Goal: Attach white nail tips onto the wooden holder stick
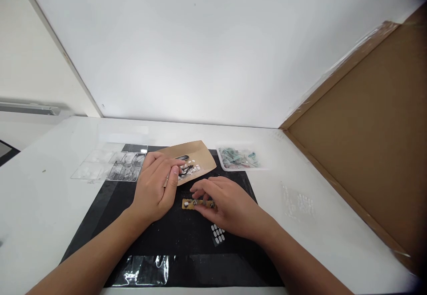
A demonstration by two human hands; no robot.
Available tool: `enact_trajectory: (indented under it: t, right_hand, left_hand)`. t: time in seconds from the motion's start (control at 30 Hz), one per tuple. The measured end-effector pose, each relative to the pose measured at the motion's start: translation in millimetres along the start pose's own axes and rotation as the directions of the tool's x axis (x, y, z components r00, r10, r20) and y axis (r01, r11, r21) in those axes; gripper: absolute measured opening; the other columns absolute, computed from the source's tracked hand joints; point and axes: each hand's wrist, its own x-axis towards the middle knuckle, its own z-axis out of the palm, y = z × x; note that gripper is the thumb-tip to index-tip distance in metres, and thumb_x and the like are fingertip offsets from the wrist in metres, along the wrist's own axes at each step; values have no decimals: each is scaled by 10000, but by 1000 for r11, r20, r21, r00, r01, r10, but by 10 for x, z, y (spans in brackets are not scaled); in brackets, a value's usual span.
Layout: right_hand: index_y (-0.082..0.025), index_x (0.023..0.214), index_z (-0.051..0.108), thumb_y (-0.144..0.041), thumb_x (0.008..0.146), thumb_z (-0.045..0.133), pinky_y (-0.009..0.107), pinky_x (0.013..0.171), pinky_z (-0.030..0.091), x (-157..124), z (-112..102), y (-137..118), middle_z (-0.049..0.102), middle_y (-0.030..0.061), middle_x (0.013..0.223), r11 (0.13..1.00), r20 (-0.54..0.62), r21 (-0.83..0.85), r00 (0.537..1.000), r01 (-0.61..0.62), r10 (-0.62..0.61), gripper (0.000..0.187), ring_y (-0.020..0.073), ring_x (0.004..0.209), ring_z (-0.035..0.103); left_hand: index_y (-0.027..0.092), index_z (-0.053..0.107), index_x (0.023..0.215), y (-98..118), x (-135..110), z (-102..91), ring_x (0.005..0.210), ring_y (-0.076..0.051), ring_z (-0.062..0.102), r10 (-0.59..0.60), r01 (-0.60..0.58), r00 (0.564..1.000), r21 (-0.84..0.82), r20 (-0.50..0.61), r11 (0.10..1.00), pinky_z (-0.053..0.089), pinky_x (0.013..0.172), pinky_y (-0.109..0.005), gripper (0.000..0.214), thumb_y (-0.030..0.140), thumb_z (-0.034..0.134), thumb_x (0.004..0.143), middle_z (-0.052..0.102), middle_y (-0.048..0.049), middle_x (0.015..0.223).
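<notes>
My left hand (155,190) rests over the near left side of a brown paper tray (203,149), its fingers and thumb drawn together; anything between the fingertips is hidden. Inside that tray lie small white ovals (196,167), some black pieces and a dark, long oval piece (183,157). A narrow yellow-brown strip (190,204), with small white and dark pieces along it, lies on the black mat. Over its right end curves my right hand (227,201), thumb along the near edge and fingers bent on the far side. Just below it is a small sheet of white oval stickers (218,234).
A clear compartment box (123,170) stands at left. Behind the mat (160,246), a white plastic tub (227,167) holds greenish and clear packets. Another clear sheet with white bits (298,202) lies at right. A cardboard panel (360,139) bounds the right side; a white wall stands behind.
</notes>
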Motion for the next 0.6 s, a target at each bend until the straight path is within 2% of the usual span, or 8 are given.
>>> enact_trajectory:
  t: [0.6]
  right_hand:
    - [-244,1184,594,-215,967,724,387,897,518,5,9,4,792,19,1081,1000,25,-12,1000,-8,8,255,214,941,739]
  left_hand:
    - [161,682,1109,-16,-5,5,899,-251,589,13,-13,1000,19,1,1000,472,905,-462,214,117,486,1036,755,-87,933]
